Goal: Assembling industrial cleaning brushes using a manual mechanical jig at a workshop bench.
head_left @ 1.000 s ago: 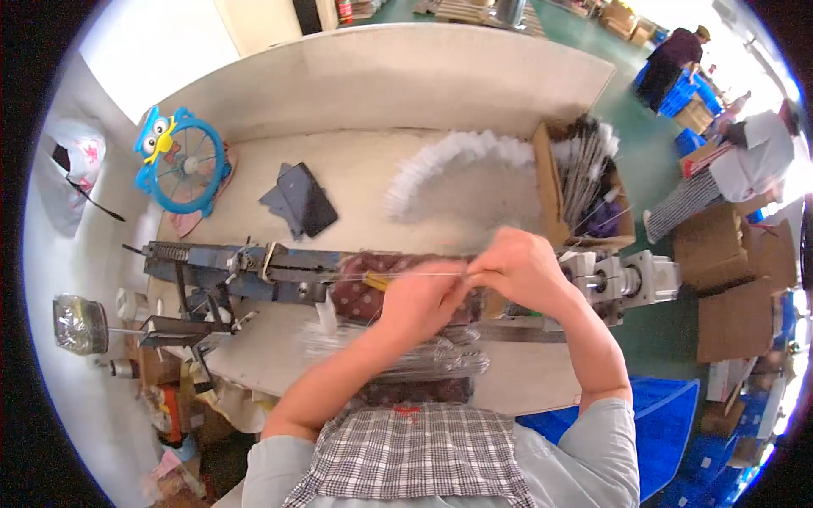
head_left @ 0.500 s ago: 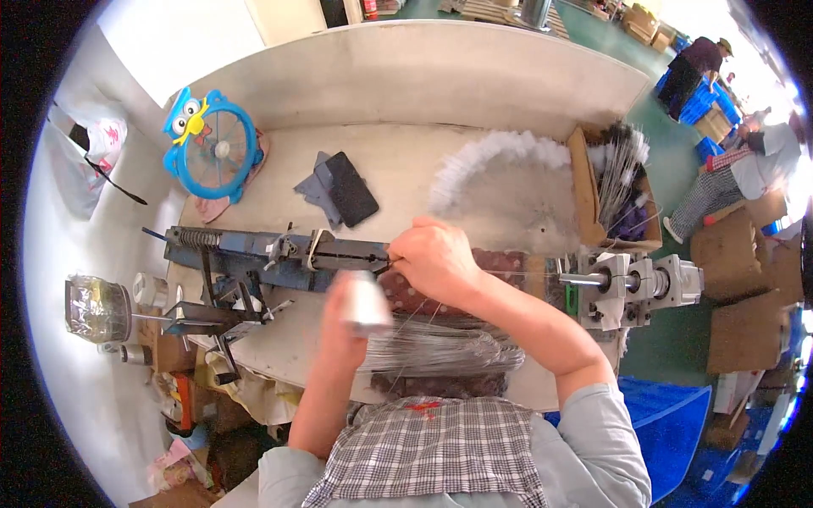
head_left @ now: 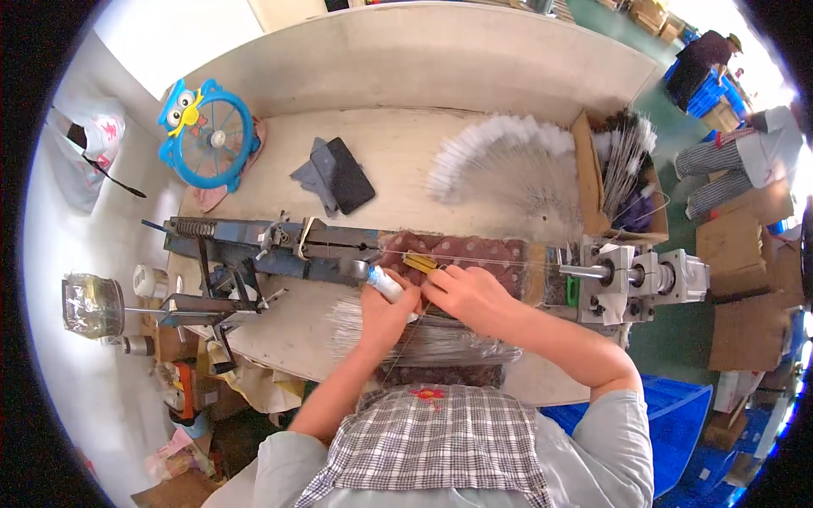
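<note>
My left hand [head_left: 388, 315] is closed around a white spool-like tube [head_left: 387, 284] with a blue end, tilted up over the near edge of the work strip. Close beside it, my right hand [head_left: 476, 298] has its fingers bent together at a small yellow tool [head_left: 420, 262], whose exact kind I cannot make out. Thin wires [head_left: 500, 257] stretch from the metal rail [head_left: 339, 247] on the left to the spindle [head_left: 584, 271] on the right, just beyond my hands. Below my hands lies a thick bundle of thin wires [head_left: 457, 340] on a brown dotted cloth [head_left: 478, 374].
White-tipped wires [head_left: 500, 157] lie fanned at the back, beside a cardboard box [head_left: 586, 169] of more wires. A dark phone-like slab [head_left: 343, 175] rests on grey cloth. A blue owl-shaped fan [head_left: 207, 135] stands left. People work far right; a blue crate [head_left: 677, 423] sits beside me.
My right hand has moved right and nearer to me, away from the rail's end. The left hand has turned the white tube and come beside it. The yellow tool now shows.
</note>
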The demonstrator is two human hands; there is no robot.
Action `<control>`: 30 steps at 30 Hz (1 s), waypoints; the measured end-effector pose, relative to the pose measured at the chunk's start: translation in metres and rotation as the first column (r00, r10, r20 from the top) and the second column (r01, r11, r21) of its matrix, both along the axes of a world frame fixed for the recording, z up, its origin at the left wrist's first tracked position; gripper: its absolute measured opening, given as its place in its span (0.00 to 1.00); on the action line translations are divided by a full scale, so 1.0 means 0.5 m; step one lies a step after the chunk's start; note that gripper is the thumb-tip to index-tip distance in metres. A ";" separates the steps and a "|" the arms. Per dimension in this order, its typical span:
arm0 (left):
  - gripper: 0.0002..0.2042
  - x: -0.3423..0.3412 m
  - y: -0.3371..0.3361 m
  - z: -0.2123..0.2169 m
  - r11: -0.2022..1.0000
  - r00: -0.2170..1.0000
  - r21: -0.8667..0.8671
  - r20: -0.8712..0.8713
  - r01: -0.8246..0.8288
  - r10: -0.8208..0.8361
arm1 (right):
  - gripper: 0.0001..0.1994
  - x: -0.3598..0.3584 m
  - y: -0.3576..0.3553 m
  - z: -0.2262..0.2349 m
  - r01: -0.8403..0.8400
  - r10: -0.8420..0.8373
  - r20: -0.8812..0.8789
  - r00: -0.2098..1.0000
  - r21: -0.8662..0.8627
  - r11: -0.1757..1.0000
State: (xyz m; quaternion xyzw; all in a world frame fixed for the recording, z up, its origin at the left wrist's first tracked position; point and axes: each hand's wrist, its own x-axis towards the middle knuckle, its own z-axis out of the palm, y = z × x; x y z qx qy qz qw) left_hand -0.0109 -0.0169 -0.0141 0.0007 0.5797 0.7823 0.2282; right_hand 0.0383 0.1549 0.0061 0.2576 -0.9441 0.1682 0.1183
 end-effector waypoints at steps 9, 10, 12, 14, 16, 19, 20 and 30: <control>0.16 -0.026 -0.140 0.006 0.856 0.987 -0.509 -0.161 -0.088 0.006 | 0.09 0.036 0.017 0.044 0.000 -0.016 0.330 0.944 0.047 0.999; 0.16 -0.033 -0.179 -0.017 0.951 0.970 -0.191 -0.019 -0.241 0.242 | 0.09 0.016 0.002 0.038 -0.037 0.023 0.316 0.949 0.036 0.999; 0.17 -0.050 -0.272 -0.050 0.935 0.921 -0.123 0.172 -0.332 0.349 | 0.13 -0.024 -0.023 0.010 0.379 -0.345 0.225 0.911 -0.131 0.916; 0.17 -0.052 -0.340 -0.051 0.880 0.795 -0.013 0.423 -0.474 0.435 | 0.15 -0.056 -0.034 -0.003 0.383 -0.350 0.196 0.916 -0.167 0.909; 0.16 -0.060 -0.378 -0.047 0.870 0.778 -0.007 0.443 -0.493 0.445 | 0.16 -0.067 -0.045 0.006 0.287 -0.304 0.371 0.878 0.101 0.952; 0.14 -0.072 -0.404 -0.062 0.878 0.799 0.024 0.428 -0.478 0.423 | 0.15 -0.066 -0.035 0.007 0.230 -0.244 0.357 0.902 0.083 0.970; 0.13 -0.070 -0.406 -0.068 0.869 0.796 0.026 0.414 -0.494 0.441 | 0.14 -0.062 -0.033 0.008 0.211 -0.224 0.373 0.900 0.076 0.975; 0.08 0.002 -0.224 -0.018 0.910 0.915 -0.107 -0.002 -0.401 0.404 | 0.12 -0.016 0.019 0.140 0.235 -0.181 0.197 0.963 -0.300 0.925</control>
